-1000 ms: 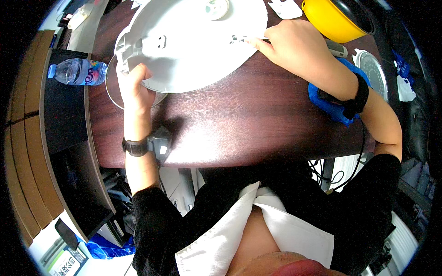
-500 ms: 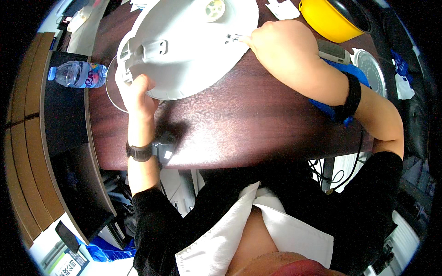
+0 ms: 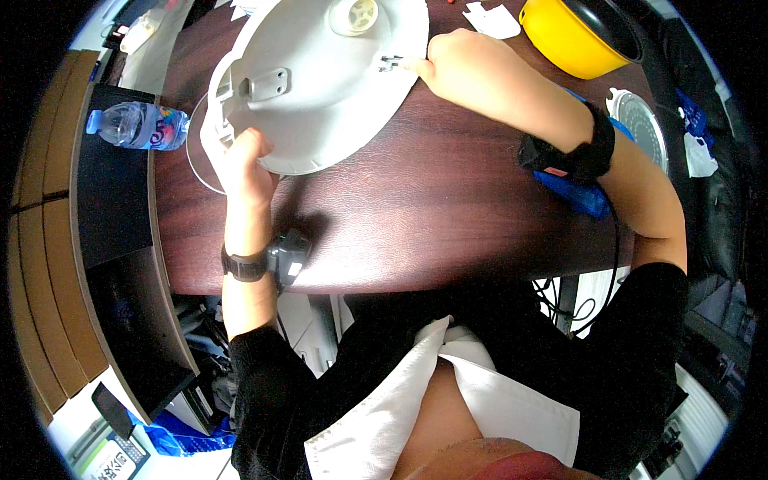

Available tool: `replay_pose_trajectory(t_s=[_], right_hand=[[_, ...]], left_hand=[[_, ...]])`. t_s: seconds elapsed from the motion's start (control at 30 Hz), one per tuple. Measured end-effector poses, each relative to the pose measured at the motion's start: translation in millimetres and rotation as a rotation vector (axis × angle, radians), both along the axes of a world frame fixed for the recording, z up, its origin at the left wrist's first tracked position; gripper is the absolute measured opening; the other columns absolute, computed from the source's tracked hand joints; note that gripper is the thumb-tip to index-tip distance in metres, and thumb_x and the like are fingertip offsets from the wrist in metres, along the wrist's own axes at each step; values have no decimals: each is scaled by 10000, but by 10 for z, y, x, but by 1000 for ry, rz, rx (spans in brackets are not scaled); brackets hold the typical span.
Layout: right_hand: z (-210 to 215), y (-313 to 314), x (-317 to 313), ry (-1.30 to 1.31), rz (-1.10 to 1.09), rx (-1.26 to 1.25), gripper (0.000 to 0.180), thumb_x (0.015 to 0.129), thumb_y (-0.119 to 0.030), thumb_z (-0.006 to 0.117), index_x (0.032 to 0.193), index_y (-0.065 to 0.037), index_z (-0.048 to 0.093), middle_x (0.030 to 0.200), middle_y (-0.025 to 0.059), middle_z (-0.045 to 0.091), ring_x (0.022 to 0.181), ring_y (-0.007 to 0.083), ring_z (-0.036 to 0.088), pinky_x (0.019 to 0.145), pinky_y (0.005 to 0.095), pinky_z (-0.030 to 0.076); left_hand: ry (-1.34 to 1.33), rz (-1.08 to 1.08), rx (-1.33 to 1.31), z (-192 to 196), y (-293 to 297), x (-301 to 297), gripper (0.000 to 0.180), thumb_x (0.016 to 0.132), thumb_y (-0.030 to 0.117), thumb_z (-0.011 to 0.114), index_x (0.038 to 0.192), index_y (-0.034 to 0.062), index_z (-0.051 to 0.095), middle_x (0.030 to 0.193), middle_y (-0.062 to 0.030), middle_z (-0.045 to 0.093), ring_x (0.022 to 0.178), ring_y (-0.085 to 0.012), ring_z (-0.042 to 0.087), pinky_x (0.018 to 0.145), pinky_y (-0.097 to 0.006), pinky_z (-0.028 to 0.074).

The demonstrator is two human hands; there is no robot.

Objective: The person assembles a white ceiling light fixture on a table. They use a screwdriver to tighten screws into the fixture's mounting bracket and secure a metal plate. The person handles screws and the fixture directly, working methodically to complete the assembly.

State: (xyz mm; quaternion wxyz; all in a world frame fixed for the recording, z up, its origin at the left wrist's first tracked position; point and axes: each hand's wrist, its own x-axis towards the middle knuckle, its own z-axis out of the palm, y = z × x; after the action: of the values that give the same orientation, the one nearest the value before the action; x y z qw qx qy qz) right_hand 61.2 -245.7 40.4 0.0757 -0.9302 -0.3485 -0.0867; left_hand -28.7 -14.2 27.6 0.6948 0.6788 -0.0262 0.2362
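Note:
A large white oval plastic cover (image 3: 336, 120) is tilted up over the far left of the table, its hollow inner side showing. My left hand (image 3: 248, 164) is closed on its lower left rim, thumb on the inner side. My right hand (image 3: 456, 62) is at its right edge. One digit reaches onto the inner face beside a small metal clip (image 3: 390, 63); its other fingers are largely hidden. Also on the inner face are a grey bracket (image 3: 272, 84) with two holes and a round cream-coloured cap (image 3: 362, 14).
A yellow pot (image 3: 572, 44) with a dark inside stands far right, near a white piece (image 3: 492, 22). Beyond my right forearm lies a round, perforated disc (image 3: 644, 120) by blue cloth (image 3: 572, 192). A water bottle (image 3: 140, 126) lies left. My wrists wear black straps.
The cover and my right hand have shifted a little to the left. My right forearm has turned and lowered, bringing the dark box on its wrist strap into sight.

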Motion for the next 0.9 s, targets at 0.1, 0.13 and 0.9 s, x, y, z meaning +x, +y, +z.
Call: replay_pose_trajectory(t_s=[0.1, 0.13, 0.9], right_hand=[[-130, 16, 99, 252, -113, 97, 512, 835, -411, 454, 559, 12, 533, 454, 152, 484, 376, 227, 498, 388, 309, 415], [-145, 32, 104, 338, -158, 141, 535, 840, -427, 441, 534, 6, 510, 430, 138, 466, 349, 205, 478, 365, 304, 401], [-19, -264, 79, -17, -1, 10, 498, 802, -429, 460, 599, 0, 612, 491, 176, 527, 449, 309, 552, 457, 392, 458]], left_hand=[[-12, -8, -7, 24, -38, 9, 438, 581, 28, 431, 1006, -42, 509, 742, -11, 515, 584, -62, 430, 500, -157, 323], [-10, -4, -7, 35, -45, 9, 435, 580, 24, 429, 1002, -43, 512, 739, -10, 514, 584, -61, 429, 498, -157, 320], [-40, 82, 125, 46, 2, 70, 427, 563, 55, 419, 968, -48, 508, 830, -58, 518, 701, -131, 461, 668, -213, 372]])
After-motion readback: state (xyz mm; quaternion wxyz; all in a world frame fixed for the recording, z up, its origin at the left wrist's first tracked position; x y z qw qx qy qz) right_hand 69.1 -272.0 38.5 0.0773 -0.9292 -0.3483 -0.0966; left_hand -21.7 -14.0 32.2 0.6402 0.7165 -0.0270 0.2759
